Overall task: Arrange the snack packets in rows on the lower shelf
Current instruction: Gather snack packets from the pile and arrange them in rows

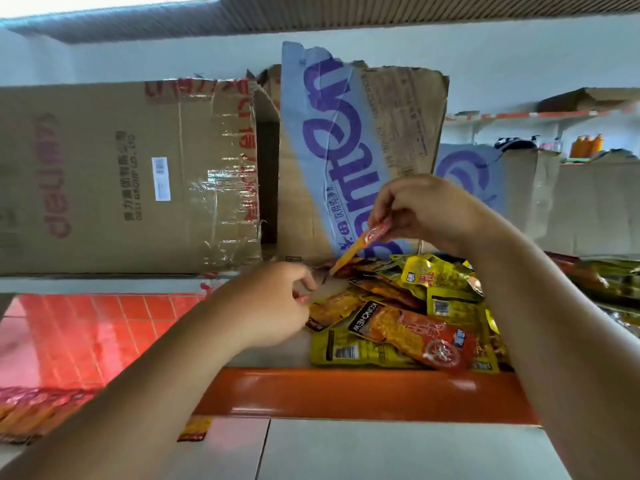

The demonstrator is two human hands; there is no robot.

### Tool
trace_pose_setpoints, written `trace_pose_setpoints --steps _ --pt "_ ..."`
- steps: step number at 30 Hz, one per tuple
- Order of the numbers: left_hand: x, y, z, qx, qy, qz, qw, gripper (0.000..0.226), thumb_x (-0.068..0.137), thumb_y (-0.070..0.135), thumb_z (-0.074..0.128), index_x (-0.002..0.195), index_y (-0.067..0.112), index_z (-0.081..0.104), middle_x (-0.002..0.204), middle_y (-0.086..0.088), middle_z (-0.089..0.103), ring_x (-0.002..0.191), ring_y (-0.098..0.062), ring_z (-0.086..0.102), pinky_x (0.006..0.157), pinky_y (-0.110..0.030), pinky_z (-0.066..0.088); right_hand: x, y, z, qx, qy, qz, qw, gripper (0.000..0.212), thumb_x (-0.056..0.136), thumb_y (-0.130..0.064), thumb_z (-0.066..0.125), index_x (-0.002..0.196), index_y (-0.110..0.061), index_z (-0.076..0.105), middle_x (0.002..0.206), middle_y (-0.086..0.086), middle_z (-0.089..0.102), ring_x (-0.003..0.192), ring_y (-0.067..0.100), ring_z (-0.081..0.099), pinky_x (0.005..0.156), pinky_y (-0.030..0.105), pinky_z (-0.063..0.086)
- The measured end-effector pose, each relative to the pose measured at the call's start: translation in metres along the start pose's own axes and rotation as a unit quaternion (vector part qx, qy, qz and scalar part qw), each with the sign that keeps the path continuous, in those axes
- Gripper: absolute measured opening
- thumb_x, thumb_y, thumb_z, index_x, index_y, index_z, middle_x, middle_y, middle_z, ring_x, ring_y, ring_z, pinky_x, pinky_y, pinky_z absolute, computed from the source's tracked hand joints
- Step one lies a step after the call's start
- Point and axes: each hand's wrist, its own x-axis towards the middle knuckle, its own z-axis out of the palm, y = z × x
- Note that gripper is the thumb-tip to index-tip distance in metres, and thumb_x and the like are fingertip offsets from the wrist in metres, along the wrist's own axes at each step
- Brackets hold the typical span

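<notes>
A loose heap of yellow and orange snack packets (pixel 415 306) lies on a shelf with an orange front edge (pixel 346 393). My right hand (pixel 426 209) pinches the top of one orange packet (pixel 360 245) and holds it tilted above the heap. My left hand (pixel 273 299) is at the heap's left side, its fingers curled on the edge of an orange packet (pixel 332 303) lying there. A red and orange packet marked KONCHEW (pixel 415 336) lies on top at the front.
Behind the heap stand a large brown cardboard box (pixel 121 174) and a torn box with blue print (pixel 346 150). Red floor tiles (pixel 86 334) show at the left, with more orange packets (pixel 31 414) at the lower left. Another shelf with bottles (pixel 585 145) is at the far right.
</notes>
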Motion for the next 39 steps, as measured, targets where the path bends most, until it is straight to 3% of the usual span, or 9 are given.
trace_pose_setpoints --steps 5,10,14,17,20,24,27,31,39 --pt "0.010 -0.016 0.006 -0.112 0.132 -0.075 0.982 0.036 0.088 0.001 0.063 0.098 0.036 0.070 0.090 0.007 0.070 0.073 -0.013 0.065 0.062 -0.027 0.048 0.000 0.019 -0.008 -0.140 -0.064 -0.017 0.988 0.004 0.086 -0.001 0.072 0.088 -0.004 0.070 0.082 0.020 0.068 0.070 0.017 0.061 0.063 0.026 0.049" --pt "0.002 -0.022 0.024 0.029 0.178 -0.102 0.978 0.026 0.095 0.021 0.062 0.113 0.037 0.073 0.113 0.010 0.073 0.101 -0.017 0.067 0.087 -0.033 0.054 -0.002 0.024 0.002 -0.372 -0.116 -0.007 0.921 0.037 0.082 0.013 0.057 0.097 -0.017 0.072 0.095 -0.002 0.073 0.086 0.014 0.067 0.073 0.031 0.052" --pt "-0.003 -0.014 0.026 0.067 0.114 -0.084 0.988 0.027 0.090 0.058 0.066 0.111 0.042 0.070 0.104 0.020 0.069 0.102 -0.012 0.065 0.090 -0.033 0.054 -0.006 0.023 0.013 -0.514 -0.086 -0.031 0.853 0.027 0.089 -0.014 0.066 0.109 -0.031 0.069 0.119 -0.004 0.064 0.105 0.020 0.060 0.086 0.032 0.049" --pt "-0.007 -0.010 0.025 0.070 0.079 -0.085 0.991 0.035 0.084 0.058 0.072 0.116 0.043 0.069 0.105 0.022 0.066 0.104 -0.009 0.064 0.093 -0.032 0.052 -0.015 0.015 0.026 -0.537 -0.195 0.005 0.821 0.052 0.083 -0.051 0.075 0.130 -0.030 0.062 0.122 -0.009 0.063 0.113 0.018 0.058 0.093 0.034 0.048" --pt "-0.005 -0.013 0.025 0.055 0.082 -0.084 0.992 0.032 0.079 0.056 0.073 0.107 0.040 0.070 0.102 0.023 0.071 0.099 -0.009 0.068 0.092 -0.036 0.055 -0.021 0.010 0.037 -0.565 -0.251 0.025 0.785 0.054 0.083 -0.040 0.073 0.135 -0.035 0.059 0.125 -0.009 0.065 0.114 0.018 0.059 0.095 0.035 0.051" --pt "-0.001 -0.016 0.025 0.091 0.103 -0.102 0.985 0.038 0.079 0.060 0.070 0.110 0.038 0.072 0.111 0.013 0.075 0.103 -0.016 0.068 0.090 -0.038 0.056 -0.022 0.011 0.046 -0.543 -0.274 -0.020 0.794 0.063 0.091 -0.003 0.050 0.129 -0.051 0.061 0.133 -0.017 0.055 0.105 0.012 0.055 0.076 0.022 0.044" --pt "0.002 -0.019 0.025 0.126 0.107 -0.111 0.980 0.042 0.080 0.062 0.068 0.115 0.039 0.072 0.117 0.010 0.073 0.104 -0.017 0.066 0.089 -0.036 0.055 -0.022 0.014 0.049 -0.461 -0.254 -0.056 0.849 0.058 0.092 0.002 0.047 0.108 -0.048 0.071 0.136 -0.018 0.056 0.111 0.010 0.058 0.094 0.032 0.050" --pt "0.004 -0.024 0.026 0.136 0.090 -0.115 0.980 0.047 0.079 0.074 0.063 0.111 0.040 0.071 0.112 0.011 0.072 0.099 -0.017 0.066 0.086 -0.035 0.056 -0.023 0.013 0.047 -0.472 -0.233 -0.078 0.847 0.010 0.095 -0.037 0.063 0.100 -0.038 0.072 0.108 -0.015 0.065 0.102 0.010 0.060 0.090 0.034 0.050" --pt "0.006 -0.028 0.027 0.123 0.136 -0.110 0.977 0.039 0.078 0.063 0.073 0.108 0.039 0.072 0.111 0.010 0.071 0.099 -0.019 0.065 0.086 -0.036 0.055 -0.028 0.010 0.062 -0.453 -0.286 -0.059 0.842 0.034 0.088 -0.063 0.061 0.110 -0.039 0.072 0.113 -0.018 0.065 0.108 0.007 0.059 0.097 0.034 0.047"
